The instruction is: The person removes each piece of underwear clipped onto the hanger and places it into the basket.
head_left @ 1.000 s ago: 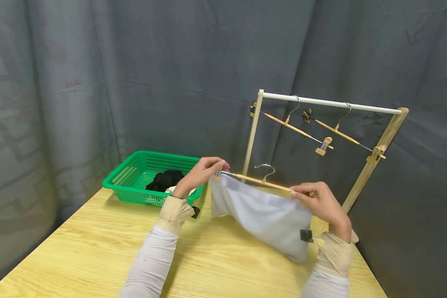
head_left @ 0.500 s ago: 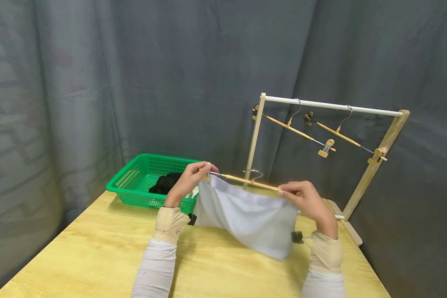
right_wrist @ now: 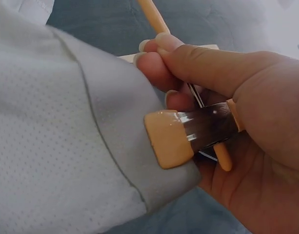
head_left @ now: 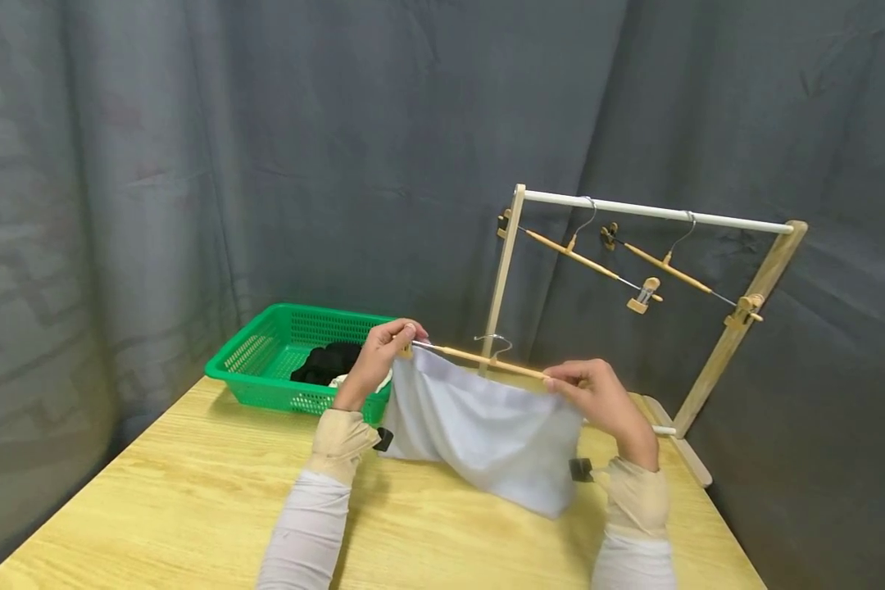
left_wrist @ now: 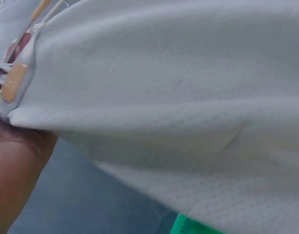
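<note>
A clip hanger (head_left: 475, 357) with a wire hook is held above the table by both hands. From it hangs a light grey garment (head_left: 479, 438) of perforated fabric with a smooth band along its top. My left hand (head_left: 376, 360) pinches the hanger's left end, by a wooden clip (left_wrist: 13, 84) on the band. Thumb and fingers of my right hand (head_left: 597, 397) pinch the bar near its right end. In the right wrist view the right clip (right_wrist: 168, 139) bites the band's corner, in front of the palm. The garment's lower edge hangs close to the tabletop.
A green basket (head_left: 261, 392) at the back left contains black cloth (head_left: 328, 362) and something white. To the right stands a rack with a white rail (head_left: 634, 209), carrying two bare clip hangers (head_left: 575, 252). Grey curtains surround the wooden table (head_left: 155, 492).
Both hands have shifted left with the hanger and garment, mostly in the first half second. Both hands keep their grip, and the garment hangs a little farther from the rack.
</note>
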`<state>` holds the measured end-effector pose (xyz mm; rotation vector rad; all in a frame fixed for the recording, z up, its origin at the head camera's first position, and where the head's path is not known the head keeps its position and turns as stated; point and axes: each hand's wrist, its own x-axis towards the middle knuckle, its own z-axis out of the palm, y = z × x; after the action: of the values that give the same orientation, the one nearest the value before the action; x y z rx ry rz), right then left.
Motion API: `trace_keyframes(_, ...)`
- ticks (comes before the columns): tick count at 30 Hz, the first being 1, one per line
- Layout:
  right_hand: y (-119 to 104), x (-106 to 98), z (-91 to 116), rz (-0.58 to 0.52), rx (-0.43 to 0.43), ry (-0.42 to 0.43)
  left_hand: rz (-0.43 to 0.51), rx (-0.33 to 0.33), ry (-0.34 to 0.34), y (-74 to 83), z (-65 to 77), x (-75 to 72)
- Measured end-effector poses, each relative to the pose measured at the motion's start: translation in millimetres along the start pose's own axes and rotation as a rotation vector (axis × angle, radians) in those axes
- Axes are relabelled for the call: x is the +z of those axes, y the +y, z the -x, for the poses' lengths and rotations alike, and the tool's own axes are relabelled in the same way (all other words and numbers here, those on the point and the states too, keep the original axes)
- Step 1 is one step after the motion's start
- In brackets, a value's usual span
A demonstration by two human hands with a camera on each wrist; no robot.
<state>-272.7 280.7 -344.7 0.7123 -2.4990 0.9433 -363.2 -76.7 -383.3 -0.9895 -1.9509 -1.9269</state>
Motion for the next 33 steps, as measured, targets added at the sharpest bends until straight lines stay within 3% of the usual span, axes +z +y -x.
trace_keyframes(7,0,0,-5,0.001,-0.027,0.02,-0.012,0.047,0.016,-2.7,-3.9,-1.6)
trace_keyframes(18,3,-2,-4,-0.006,-0.04,0.03,-0.067,-0.008,-0.05,2.8,-5.9,-0.8)
trace_keyframes(20,4,-1,-3,-0.005,-0.023,0.024,-0.147,-0.002,-0.037,7.0,-4.5,1.8)
trace_keyframes(22,4,0,-2,-0.001,-0.01,0.015,-0.293,0.037,0.002,12.1,-2.3,5.3)
trace_keyframes(25,4,1,0,0.01,0.004,0.008,-0.557,0.152,0.08,23.2,0.3,12.8)
trace_keyframes(27,2,0,0,0.022,0.0,0.017,-0.674,0.26,0.106,31.6,0.3,19.0)
trace_keyframes(30,1,0,-1,0.016,-0.017,0.025,-0.772,0.391,0.068,42.7,0.2,31.8)
trace_keyframes(33,0,3,-2,-0.003,-0.034,0.01,-0.876,0.453,0.005,46.3,2.5,45.4)
